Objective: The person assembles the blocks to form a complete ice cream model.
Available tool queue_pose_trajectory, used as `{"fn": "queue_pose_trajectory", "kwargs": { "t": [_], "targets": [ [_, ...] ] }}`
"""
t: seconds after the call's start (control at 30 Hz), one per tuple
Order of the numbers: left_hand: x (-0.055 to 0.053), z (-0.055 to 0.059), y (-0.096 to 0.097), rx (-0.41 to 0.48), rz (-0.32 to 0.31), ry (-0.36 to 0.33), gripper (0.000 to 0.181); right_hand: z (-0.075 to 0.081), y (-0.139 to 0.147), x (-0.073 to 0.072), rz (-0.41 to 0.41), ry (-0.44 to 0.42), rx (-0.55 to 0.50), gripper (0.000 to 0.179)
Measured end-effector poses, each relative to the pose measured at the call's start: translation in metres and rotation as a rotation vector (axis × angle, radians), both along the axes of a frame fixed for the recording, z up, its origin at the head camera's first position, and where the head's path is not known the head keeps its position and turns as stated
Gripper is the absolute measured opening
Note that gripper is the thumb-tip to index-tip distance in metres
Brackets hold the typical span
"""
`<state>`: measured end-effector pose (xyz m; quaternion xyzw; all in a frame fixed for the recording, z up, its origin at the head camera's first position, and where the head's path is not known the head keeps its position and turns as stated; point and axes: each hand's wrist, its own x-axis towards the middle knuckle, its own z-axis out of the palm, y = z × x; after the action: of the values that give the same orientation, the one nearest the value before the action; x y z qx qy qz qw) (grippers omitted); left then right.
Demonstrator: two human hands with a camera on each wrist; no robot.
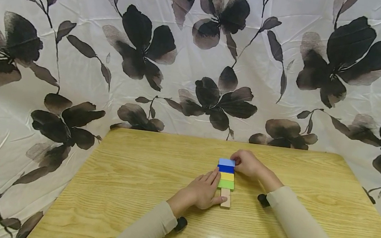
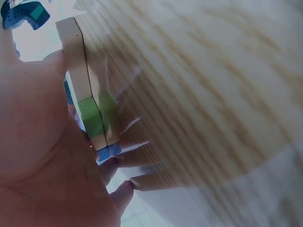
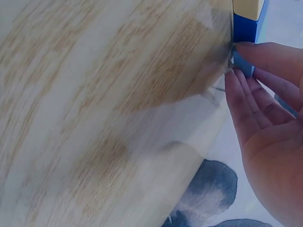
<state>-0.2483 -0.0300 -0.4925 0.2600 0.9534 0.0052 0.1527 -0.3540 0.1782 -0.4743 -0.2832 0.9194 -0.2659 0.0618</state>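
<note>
Flat on the table lies a row of wooden blocks. From the far end come a light blue block, a dark blue block, a yellow block and a green block. A narrower plain wood block extends lengthwise from the green one toward the near side. My left hand rests along the row's left side with fingers straight, its thumb over the plain block. At the far right corner my right hand pinches the light blue block between thumb and fingers, as the right wrist view shows.
The yellow wood-grain table ends at a back edge just beyond the blocks. Behind it hangs a white cloth with dark flowers. Black wrist devices sit under both sleeves, close above the table.
</note>
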Motion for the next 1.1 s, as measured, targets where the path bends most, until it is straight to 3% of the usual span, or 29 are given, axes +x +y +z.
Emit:
{"fn": "queue_pose_trajectory", "kwargs": {
  "t": [0.2, 0.6, 1.1],
  "targets": [
    [-0.004, -0.009, 0.001, 0.005, -0.001, -0.008, 0.091, 0.0, -0.001, 0.0, 0.006, 0.006, 0.019, 0.032],
    [0.005, 0.016, 0.001, -0.018, -0.018, 0.003, 0.088, 0.002, -0.002, 0.001, 0.027, 0.017, 0.037, 0.029],
    [0.004, 0.016, -0.001, -0.003, -0.026, 0.039, 0.089, 0.001, -0.001, 0.001, 0.04, -0.006, 0.061, 0.032]
  ]
}}
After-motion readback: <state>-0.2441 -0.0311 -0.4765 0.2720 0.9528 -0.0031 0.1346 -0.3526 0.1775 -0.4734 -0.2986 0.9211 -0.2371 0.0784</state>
